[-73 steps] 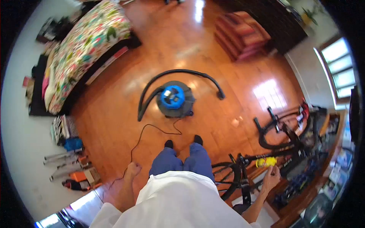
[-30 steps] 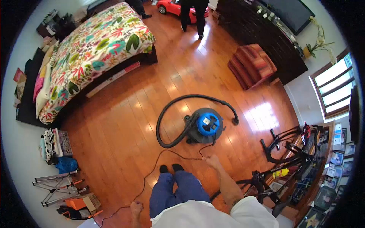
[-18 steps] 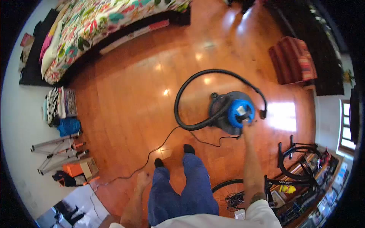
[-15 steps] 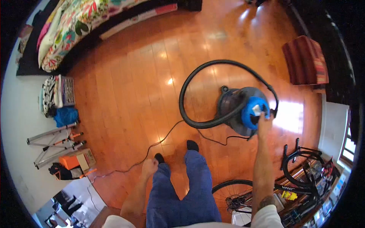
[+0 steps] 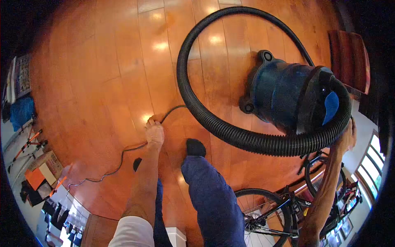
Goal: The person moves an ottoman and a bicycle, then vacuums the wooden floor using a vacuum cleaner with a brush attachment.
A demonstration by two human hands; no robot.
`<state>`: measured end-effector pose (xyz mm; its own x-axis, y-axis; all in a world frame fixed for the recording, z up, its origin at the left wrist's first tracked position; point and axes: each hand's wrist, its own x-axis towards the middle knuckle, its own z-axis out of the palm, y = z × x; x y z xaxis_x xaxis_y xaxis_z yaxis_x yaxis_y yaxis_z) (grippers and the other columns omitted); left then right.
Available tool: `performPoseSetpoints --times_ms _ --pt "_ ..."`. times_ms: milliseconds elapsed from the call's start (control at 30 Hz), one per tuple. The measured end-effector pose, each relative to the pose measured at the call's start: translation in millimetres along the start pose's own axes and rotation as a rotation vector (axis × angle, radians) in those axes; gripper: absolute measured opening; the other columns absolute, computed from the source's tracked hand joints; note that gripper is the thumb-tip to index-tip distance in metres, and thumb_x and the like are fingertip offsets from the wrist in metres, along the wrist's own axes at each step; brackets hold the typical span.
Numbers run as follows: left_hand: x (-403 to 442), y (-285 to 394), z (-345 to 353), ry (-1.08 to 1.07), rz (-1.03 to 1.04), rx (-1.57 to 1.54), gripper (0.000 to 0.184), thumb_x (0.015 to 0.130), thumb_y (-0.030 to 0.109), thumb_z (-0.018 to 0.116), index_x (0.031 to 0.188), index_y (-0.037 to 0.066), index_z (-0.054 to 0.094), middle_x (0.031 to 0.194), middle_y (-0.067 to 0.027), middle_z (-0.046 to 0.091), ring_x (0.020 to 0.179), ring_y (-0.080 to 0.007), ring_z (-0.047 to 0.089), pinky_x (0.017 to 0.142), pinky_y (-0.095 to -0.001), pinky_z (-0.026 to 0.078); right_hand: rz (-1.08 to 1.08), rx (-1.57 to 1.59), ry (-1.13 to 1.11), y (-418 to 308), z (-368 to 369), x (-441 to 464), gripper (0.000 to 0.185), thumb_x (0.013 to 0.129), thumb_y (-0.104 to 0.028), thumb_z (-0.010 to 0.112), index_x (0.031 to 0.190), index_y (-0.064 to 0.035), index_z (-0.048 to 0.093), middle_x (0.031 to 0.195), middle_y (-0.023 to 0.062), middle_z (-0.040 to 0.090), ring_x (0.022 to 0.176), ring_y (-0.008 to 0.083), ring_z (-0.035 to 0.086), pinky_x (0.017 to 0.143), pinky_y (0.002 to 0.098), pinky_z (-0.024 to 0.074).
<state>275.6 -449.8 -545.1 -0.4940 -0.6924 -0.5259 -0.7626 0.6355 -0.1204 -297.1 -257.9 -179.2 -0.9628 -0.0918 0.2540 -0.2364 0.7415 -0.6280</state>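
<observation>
A wet/dry-style vacuum cleaner (image 5: 275,92) with a blue-grey drum, dark head and caster feet is at right, tipped with its base toward the left. Its ribbed black hose (image 5: 230,131) loops out over the floor and curves across the head. My right hand (image 5: 349,136) is closed at the top end of the vacuum cleaner, fingers partly hidden behind the hose. My left hand (image 5: 154,133) reaches low in front of my feet, fingers curled around the black power cord (image 5: 121,158), which runs out on both sides of it.
A bicycle (image 5: 267,218) stands at lower right, close to my leg. A striped red seat (image 5: 349,61) is at the upper right. Along the left wall are a blue bag (image 5: 22,111), a folding frame and a cardboard box (image 5: 49,162). Wooden floor (image 5: 103,90) spreads between them.
My view has come lower and closer. The vacuum cleaner has tipped up, with my right hand still on its top end. My left hand has reached forward from beside my leg to the cord.
</observation>
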Motion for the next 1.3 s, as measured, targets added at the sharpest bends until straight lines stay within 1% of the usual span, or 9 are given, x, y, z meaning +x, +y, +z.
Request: performPoseSetpoints --times_ms 100,167,333,400,500,667,1033,1200,1300 --pt "-28.3 -16.5 29.9 -0.108 -0.023 -0.366 0.029 0.087 0.026 0.066 0.096 -0.002 0.069 0.095 -0.0212 0.071 0.088 -0.037 0.07 0.075 -0.0489 0.057 -0.216 -0.218 -0.023 -1.6 -0.4 2.4 0.035 0.096 -0.021 0.064 0.122 0.0027 0.068 0.106 0.0112 0.073 0.092 0.0213 0.066 0.085 0.0338 0.0514" --pt "-73.9 -42.4 -25.8 -0.297 -0.191 -0.525 0.029 0.087 0.027 0.064 0.086 -0.001 0.071 0.084 -0.0253 0.07 0.078 -0.0424 0.07 0.073 -0.052 0.057 0.086 0.021 -0.124 4.8 0.3 14.7 0.029 0.092 -0.012 0.062 0.116 0.0008 0.071 0.1 0.0071 0.072 0.09 0.0184 0.065 0.082 0.0321 0.0506" --pt "-256.1 -163.8 -187.1 -0.165 -0.381 -0.62 0.026 0.081 0.023 0.065 0.087 -0.001 0.07 0.079 -0.0251 0.068 0.077 -0.0435 0.067 0.069 -0.0542 0.051 0.067 -0.442 -0.18 -1.2 3.0 11.1 0.044 0.084 -0.025 0.052 0.119 -0.0066 0.074 0.109 0.0215 0.074 0.1 0.0342 0.07 0.093 0.0409 0.0517" --pt "-340.7 -227.2 -222.5 0.092 -0.214 -0.691 0.019 0.079 0.015 0.066 0.086 -0.002 0.067 0.071 -0.0242 0.064 0.066 -0.0425 0.064 0.061 -0.0497 0.05 0.133 -0.406 -0.164 -20.6 9.8 -14.1 0.047 0.079 -0.021 0.053 0.12 -0.0078 0.073 0.109 0.0209 0.074 0.103 0.0362 0.07 0.093 0.0413 0.0515" --pt "-461.8 -306.6 -267.6 0.152 -0.569 -0.525 0.01 0.08 0.006 0.062 0.081 -0.002 0.057 0.058 -0.0162 0.053 0.052 -0.0279 0.055 0.049 -0.0395 0.043 -0.077 -0.306 -0.037 -28.1 25.1 -69.6 0.053 0.079 -0.018 0.05 0.123 0.0032 0.068 0.111 0.0244 0.073 0.102 0.034 0.07 0.096 0.0386 0.0508" --pt "-573.9 -368.8 -344.2 0.398 -0.872 -0.782 0.006 0.08 0.0 0.057 0.078 -0.002 0.051 0.059 -0.0078 0.045 0.053 -0.0133 0.042 0.047 -0.0333 0.037 0.138 -0.152 -0.184 -144.5 35.0 -170.6 0.054 0.077 -0.016 0.051 0.124 0.0038 0.068 0.118 0.0265 0.07 0.111 0.0384 0.067 0.102 0.0399 0.0478" --pt "-665.0 -530.3 -233.1 0.347 -1.22 -0.835 0.017 0.08 0.008 0.058 0.073 -0.002 0.048 0.062 -0.0152 0.05 0.057 -0.0272 0.045 0.059 -0.0395 0.044 0.239 0.086 -0.441 -297.8 138.4 -358.7 0.058 0.076 -0.015 0.056 0.132 -0.0025 0.064 0.127 0.0214 0.067 0.113 0.0344 0.065 0.101 0.0405 0.0482" --pt "-674.9 -599.5 -261.4 0.397 -1.175 -0.796 0.013 0.082 0.005 0.057 0.075 0.001 0.047 0.066 -0.0094 0.047 0.058 -0.0228 0.043 0.058 -0.0392 0.042 -0.125 -0.069 -0.447 -411.2 137.9 -467.0 0.056 0.076 -0.016 0.059 0.128 0.0037 0.064 0.115 0.0282 0.069 0.104 0.0406 0.067 0.097 0.043 0.0494" --pt "-704.4 -629.4 -245.0 0.464 -1.22 -0.805 0.012 0.083 0.003 0.058 0.077 0.003 0.047 0.07 -0.0069 0.046 0.06 -0.0211 0.043 0.058 -0.0385 0.042 0.175 -0.123 -0.527 -480.1 155.0 -529.2 0.061 0.075 -0.02 0.066 0.133 0.0013 0.062 0.117 0.0308 0.067 0.109 0.045 0.065 0.099 0.0453 0.0485"
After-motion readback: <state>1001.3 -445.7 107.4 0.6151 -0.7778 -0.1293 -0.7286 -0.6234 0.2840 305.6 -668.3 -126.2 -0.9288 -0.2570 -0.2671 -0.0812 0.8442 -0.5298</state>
